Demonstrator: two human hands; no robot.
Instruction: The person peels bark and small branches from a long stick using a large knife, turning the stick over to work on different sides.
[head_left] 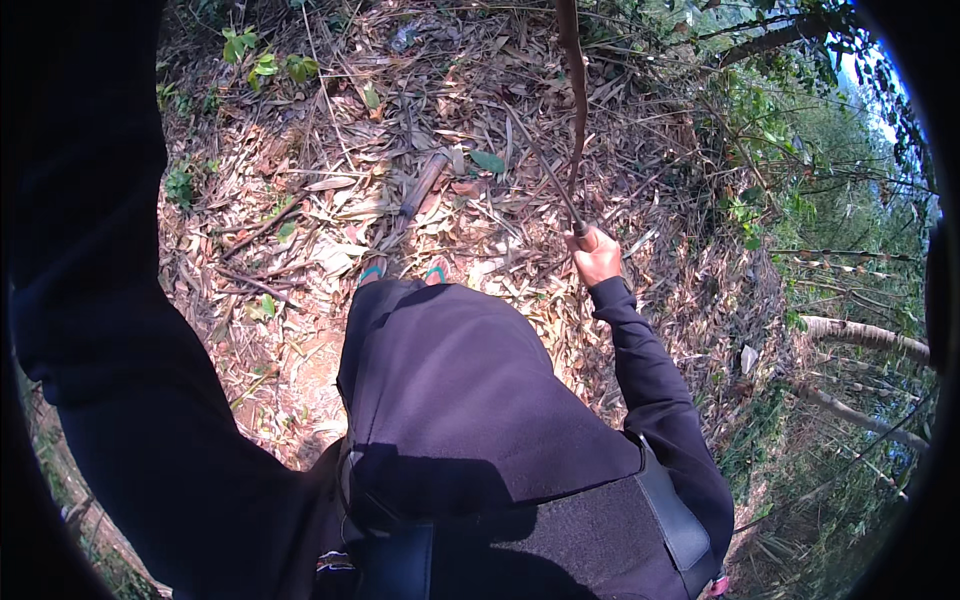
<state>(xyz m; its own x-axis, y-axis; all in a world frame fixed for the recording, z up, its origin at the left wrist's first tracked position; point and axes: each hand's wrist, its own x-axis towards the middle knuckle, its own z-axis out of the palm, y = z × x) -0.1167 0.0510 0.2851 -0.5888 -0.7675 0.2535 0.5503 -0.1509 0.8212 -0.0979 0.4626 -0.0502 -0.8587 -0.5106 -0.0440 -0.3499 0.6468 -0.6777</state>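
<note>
My right hand [598, 256], closed, grips the short brownish handle of a long thin tool [545, 165]. Its narrow shaft or blade points away and slightly left; whether it is a knife or a hooked tool cannot be made out. Just beyond that hand, a slim brown branch [577, 90] comes down from the top edge, close beside the tool; whether they touch is unclear. My left arm [110, 300], in a dark sleeve, is raised along the left side, and its hand is out of the picture.
Dry leaves [330, 250] and twigs cover the ground. A short dark log [422, 188] lies ahead of my sandalled feet [436, 272]. Dense green brush [830, 200] and pale leaning trunks [865, 337] stand at right. Small green plants [262, 68] grow at far left.
</note>
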